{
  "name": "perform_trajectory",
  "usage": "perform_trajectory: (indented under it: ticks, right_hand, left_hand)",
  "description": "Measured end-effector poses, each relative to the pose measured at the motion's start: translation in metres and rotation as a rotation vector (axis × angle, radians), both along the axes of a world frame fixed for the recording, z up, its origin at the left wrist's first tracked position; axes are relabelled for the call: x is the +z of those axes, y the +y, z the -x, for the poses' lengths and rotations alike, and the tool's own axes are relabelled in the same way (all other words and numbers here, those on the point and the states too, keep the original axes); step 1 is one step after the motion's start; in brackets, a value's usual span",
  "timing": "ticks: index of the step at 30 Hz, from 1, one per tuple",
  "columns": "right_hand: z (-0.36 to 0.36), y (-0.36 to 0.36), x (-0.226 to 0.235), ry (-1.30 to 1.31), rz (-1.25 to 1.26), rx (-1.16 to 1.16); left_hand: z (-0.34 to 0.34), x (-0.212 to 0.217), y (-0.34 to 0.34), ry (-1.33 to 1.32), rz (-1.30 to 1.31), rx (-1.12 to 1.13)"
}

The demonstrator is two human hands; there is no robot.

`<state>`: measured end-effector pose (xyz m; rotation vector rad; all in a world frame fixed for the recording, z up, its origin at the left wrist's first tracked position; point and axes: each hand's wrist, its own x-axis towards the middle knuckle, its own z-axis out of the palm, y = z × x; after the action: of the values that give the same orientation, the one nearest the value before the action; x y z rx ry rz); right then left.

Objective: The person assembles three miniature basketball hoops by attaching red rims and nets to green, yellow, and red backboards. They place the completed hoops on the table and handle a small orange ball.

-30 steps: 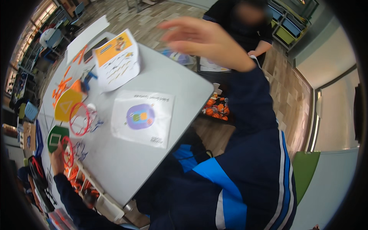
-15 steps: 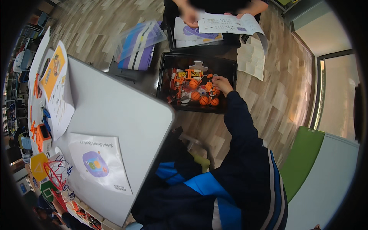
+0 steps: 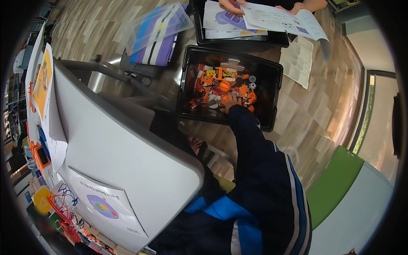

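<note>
My right hand (image 3: 230, 103) reaches down into a black bin (image 3: 272, 95), its fingers spread among loose parts. Close to those fingers lie small orange basketballs (image 3: 224, 86), and others are partly covered by the hand. Orange and yellow building pieces (image 3: 219, 73) fill the bin's far left part. A small grey wheel-like piece (image 3: 252, 79) and a white-and-black ball (image 3: 253, 86) sit toward its right. Low beside the table's edge, my left hand (image 3: 195, 145) shows in part, in shadow, its fingers apart and nothing visible in them.
On my left, the grey-white table (image 3: 140, 157) carries a booklet (image 3: 106, 204) and an orange device (image 3: 41, 155). Beyond the bin, another person's hands (image 3: 231, 6) hold paper sheets (image 3: 284, 21) above a second black bin (image 3: 199, 36). A white compartment tray (image 3: 296, 61) lies on the floor.
My right hand has moved from the bin's right side toward its near middle, lower among the parts. My left hand has come into view. The whole view has shifted.
</note>
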<state>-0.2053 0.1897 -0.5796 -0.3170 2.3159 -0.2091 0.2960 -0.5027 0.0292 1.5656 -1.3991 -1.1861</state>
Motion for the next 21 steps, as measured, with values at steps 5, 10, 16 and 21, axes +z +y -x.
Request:
perform_trajectory:
  ticks: [5, 10, 16, 21]
  right_hand:
    - [0.014, -0.028, 0.010, 0.251, -0.224, 0.176]
    - [0.015, -0.055, -0.009, 0.205, -0.101, 0.685]
    - [0.012, -0.059, -0.022, 0.531, 0.090, 0.876]
    - [0.011, -0.040, -0.016, 0.727, 0.183, 0.898]
  left_hand:
    - [0.003, 0.008, -0.001, -0.088, -0.053, -0.086]
    - [-0.005, 0.012, -0.009, -0.109, -0.076, -0.115]
    - [-0.015, 0.008, -0.012, -0.103, -0.105, -0.137]
    - [-0.029, 0.009, -0.017, -0.090, -0.140, -0.176]
